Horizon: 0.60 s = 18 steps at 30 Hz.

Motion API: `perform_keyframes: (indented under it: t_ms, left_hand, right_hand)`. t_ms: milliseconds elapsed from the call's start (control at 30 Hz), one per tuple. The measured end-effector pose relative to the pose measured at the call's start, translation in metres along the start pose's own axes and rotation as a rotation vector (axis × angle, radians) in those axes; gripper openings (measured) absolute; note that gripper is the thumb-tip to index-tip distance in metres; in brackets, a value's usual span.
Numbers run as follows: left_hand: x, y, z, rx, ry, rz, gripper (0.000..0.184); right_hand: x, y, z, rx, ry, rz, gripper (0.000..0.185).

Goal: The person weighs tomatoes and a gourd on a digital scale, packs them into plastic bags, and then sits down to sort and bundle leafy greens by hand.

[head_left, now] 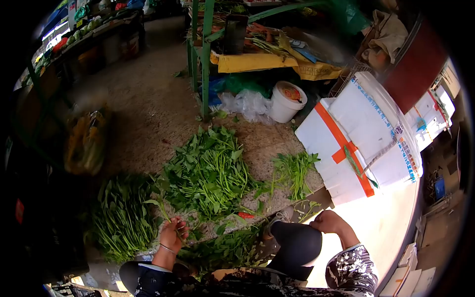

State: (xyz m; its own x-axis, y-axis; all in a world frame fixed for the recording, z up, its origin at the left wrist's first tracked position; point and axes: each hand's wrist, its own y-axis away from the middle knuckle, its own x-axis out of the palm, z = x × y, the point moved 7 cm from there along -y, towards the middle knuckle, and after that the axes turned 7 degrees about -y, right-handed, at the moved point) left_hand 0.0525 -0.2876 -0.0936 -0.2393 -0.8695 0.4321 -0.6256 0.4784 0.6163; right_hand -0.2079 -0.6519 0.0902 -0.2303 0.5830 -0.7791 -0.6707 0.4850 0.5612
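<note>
Left hand [173, 235] grips, as far as this small view lets me judge, a slender green leafy stem [162, 208] pointing to eleven o'clock, a broad green leafy heap [210, 171] at one, and I'd expect light, pliant, easily bruised handling, best pinched along the bare stalk.

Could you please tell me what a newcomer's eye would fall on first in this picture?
Most likely the big heap of greens in the middle. The bright white box with orange tape, at the right, would probably come next, then the left hand, below and left of the heap, holding a stem.
</note>
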Motion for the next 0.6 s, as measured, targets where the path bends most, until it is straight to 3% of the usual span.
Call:
perform_keyframes:
  t_ms: [167, 233, 300, 367, 433, 533, 600]
  left_hand:
    - [0.007, 0.001, -0.001, -0.026, 0.05, -0.021, 0.019]
    - [0.01, -0.004, -0.003, -0.03, 0.059, -0.002, 0.019]
    - [0.011, -0.004, -0.007, -0.029, 0.043, -0.02, 0.019]
    - [0.01, -0.009, -0.008, -0.04, 0.071, 0.017, 0.019]
    - [0.013, -0.01, -0.012, -0.026, 0.062, 0.014, 0.019]
    - [0.013, -0.01, -0.015, -0.024, 0.044, -0.003, 0.019]
    - [0.01, -0.012, -0.016, -0.032, 0.019, -0.008, 0.019]
  right_hand:
    - [0.003, -0.023, 0.03, -0.077, 0.153, 0.246, 0.029]
    - [0.009, -0.025, 0.065, 0.02, -0.871, 0.422, 0.024]
    - [0.007, -0.045, 0.106, -0.106, -0.664, 0.383, 0.027]
    - [-0.012, -0.074, 0.146, -0.503, -0.181, 0.144, 0.045]
    - [-0.027, -0.141, 0.157, -0.444, -0.494, 0.217, 0.065]
    - [-0.112, -0.199, 0.211, -0.368, -0.774, 0.001, 0.071]
    - [-0.154, -0.225, 0.249, -0.411, -1.23, 0.019, 0.045]
